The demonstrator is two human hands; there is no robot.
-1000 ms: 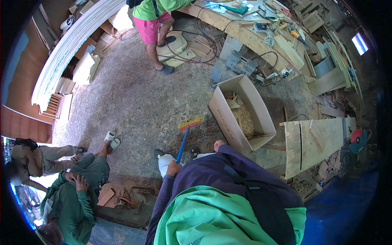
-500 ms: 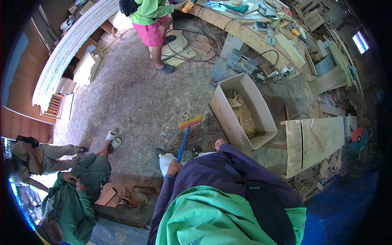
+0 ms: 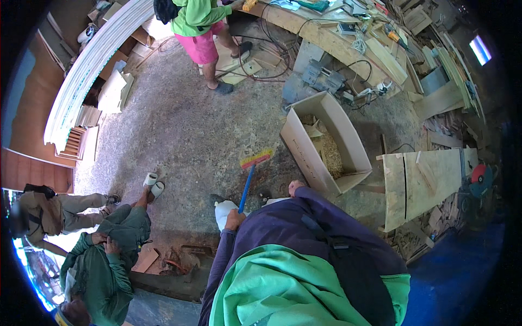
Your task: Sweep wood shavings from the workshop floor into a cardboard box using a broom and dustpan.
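A push broom [image 3: 247, 187] with a blue handle and a red and yellow bristle head stands slanted in front of me, its bristles at the rough, stained floor. My left hand [image 3: 235, 219] is closed round the upper part of its handle, close to my body. My right hand [image 3: 296, 188] hangs at my other side in a loose fist, with nothing visible in it. Nearest to that hand is a large cardboard box [image 3: 308, 155], open at the top. Inside the box lie wood shavings [image 3: 329, 155] and some scrap pieces.
A person in a green shirt [image 3: 197, 15] stands at a cluttered workbench [image 3: 293, 20]. Two more people are at the lower left, one in dark green [image 3: 100, 271]. Cables and a grey machine [image 3: 322, 76] lie ahead; a plywood panel [image 3: 421, 185] and scrap wood are on the right.
The person at the workbench has shifted stance, and a second foot now shows. My view has moved slightly. Both my hands and the broom keep nearly the same places.
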